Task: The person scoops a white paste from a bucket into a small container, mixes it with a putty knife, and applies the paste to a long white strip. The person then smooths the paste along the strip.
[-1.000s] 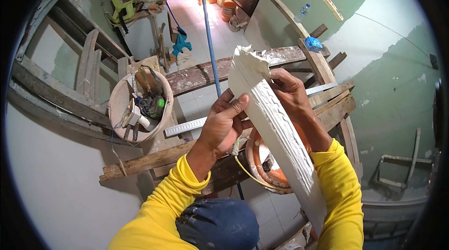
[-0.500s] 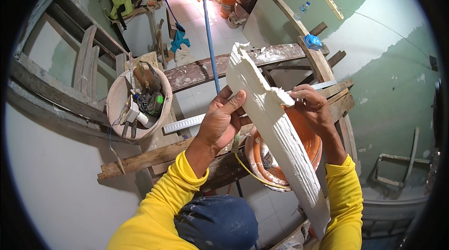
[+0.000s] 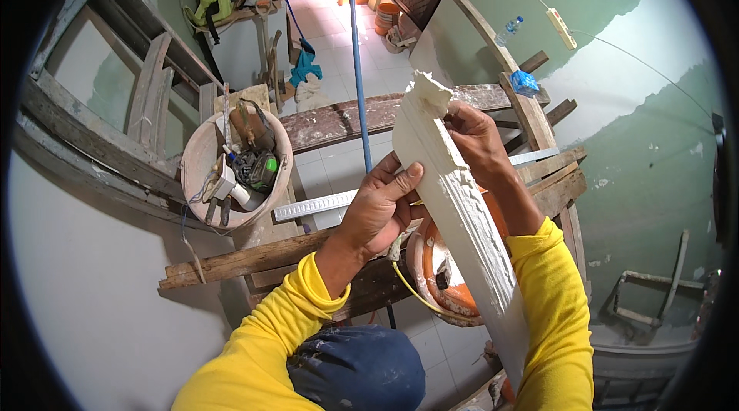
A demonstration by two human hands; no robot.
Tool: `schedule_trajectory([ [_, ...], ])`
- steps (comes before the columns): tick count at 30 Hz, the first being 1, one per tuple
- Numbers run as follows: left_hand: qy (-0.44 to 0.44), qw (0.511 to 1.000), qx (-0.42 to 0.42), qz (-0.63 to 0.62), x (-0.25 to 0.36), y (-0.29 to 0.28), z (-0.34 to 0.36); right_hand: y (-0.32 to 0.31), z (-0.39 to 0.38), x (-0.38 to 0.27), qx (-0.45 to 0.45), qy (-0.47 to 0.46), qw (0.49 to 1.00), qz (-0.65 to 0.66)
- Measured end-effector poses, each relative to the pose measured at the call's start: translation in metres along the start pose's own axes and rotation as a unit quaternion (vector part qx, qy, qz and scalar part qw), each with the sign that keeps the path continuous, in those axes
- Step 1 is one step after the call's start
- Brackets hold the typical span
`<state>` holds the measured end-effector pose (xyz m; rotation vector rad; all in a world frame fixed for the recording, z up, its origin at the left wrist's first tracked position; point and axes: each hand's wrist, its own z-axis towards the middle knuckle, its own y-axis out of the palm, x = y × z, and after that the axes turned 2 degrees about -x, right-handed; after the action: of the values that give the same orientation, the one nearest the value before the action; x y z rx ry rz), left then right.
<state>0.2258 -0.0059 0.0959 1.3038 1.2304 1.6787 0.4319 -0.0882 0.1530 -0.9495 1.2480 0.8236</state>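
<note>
My left hand [image 3: 381,207] grips a long white plaster cornice strip [image 3: 469,249], thumb on its face and fingers behind. The strip slants from its ragged far end down to my right forearm. Thick white paste [image 3: 481,230] lies in ridges along its right edge, with a lump at the far end. Close to that end, my right hand [image 3: 477,138] is at the edge, fingers bent and closed; what its fingertips hold, if anything, is hidden. Beneath the strip stands an orange bucket [image 3: 459,302] smeared with white, partly covered by it.
To the left, a pale bucket [image 3: 190,151] holds tools and cords. Wooden planks [image 3: 246,261] and a stained board [image 3: 323,125] cross below my hands. A blue pole [image 3: 359,65] rises beyond. At right, a water bottle [image 3: 509,31] and a blue packet [image 3: 525,83] rest by a timber frame.
My right hand has slid along the strip's edge toward its far end, and the paste lump there looks bigger. My left hand keeps its grip. The view has shifted slightly.
</note>
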Motion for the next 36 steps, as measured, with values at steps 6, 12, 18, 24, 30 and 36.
schedule_trajectory([
  [6, 0.003, 1.0, -0.005, 0.007, -0.001, -0.001, 0.0, -0.007, 0.001, 0.012, 0.048, -0.122, 0.982, -0.134],
  [12, 0.006, 1.0, -0.007, -0.009, 0.002, 0.005, -0.002, -0.017, -0.019, -0.004, 0.078, -0.123, 0.95, -0.277],
  [18, 0.0, 1.0, -0.011, -0.005, 0.0, 0.001, 0.001, -0.038, -0.034, -0.014, 0.133, -0.161, 0.896, -0.392],
  [24, 0.012, 1.0, -0.011, 0.011, -0.001, -0.003, 0.001, -0.008, -0.027, -0.04, 0.08, -0.162, 0.906, -0.383],
  [30, 0.016, 1.0, -0.003, 0.0, -0.004, -0.011, 0.001, -0.041, -0.096, -0.031, 0.092, -0.157, 0.859, -0.478],
  [36, 0.011, 1.0, 0.01, -0.017, -0.006, -0.007, 0.001, -0.034, -0.101, -0.047, 0.065, 0.082, 0.988, -0.114],
])
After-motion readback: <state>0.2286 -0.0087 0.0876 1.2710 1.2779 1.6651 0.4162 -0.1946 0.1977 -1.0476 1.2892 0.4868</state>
